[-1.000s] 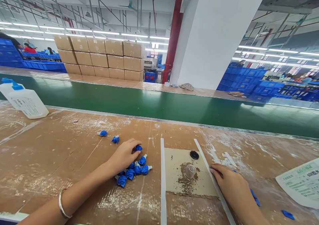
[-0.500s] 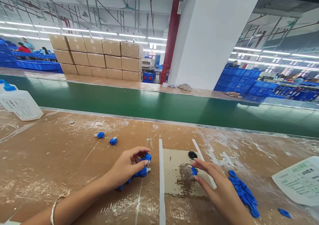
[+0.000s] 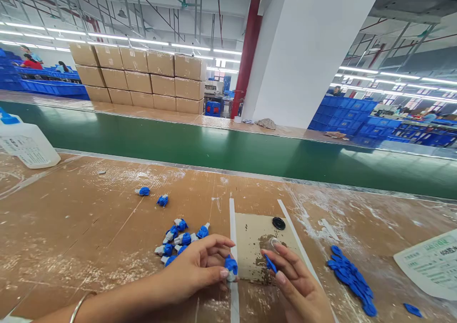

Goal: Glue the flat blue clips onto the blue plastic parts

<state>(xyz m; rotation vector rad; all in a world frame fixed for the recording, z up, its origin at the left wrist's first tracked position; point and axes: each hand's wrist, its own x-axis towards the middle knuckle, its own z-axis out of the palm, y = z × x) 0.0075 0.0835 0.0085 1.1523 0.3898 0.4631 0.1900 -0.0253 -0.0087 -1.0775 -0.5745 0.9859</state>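
Head view, left to right: loose blue-and-white plastic fittings (image 3: 182, 239) lie lower centre-left. Left hand (image 3: 193, 270) has its fingers pinched together on one blue-and-white plastic fitting (image 3: 231, 266). Right hand (image 3: 300, 285) pinches a thin blue plastic tab (image 3: 270, 264) beside a small clear plastic cup (image 3: 273, 243) on stained beige cardboard (image 3: 250, 247); more blue plastic tabs (image 3: 350, 277) lie lower right.

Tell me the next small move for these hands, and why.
Probably bring the blue plastic strip in the right hand over to the blue-and-white plastic fitting pinched in the left hand: each hand holds one piece, and the two pieces are already close together.
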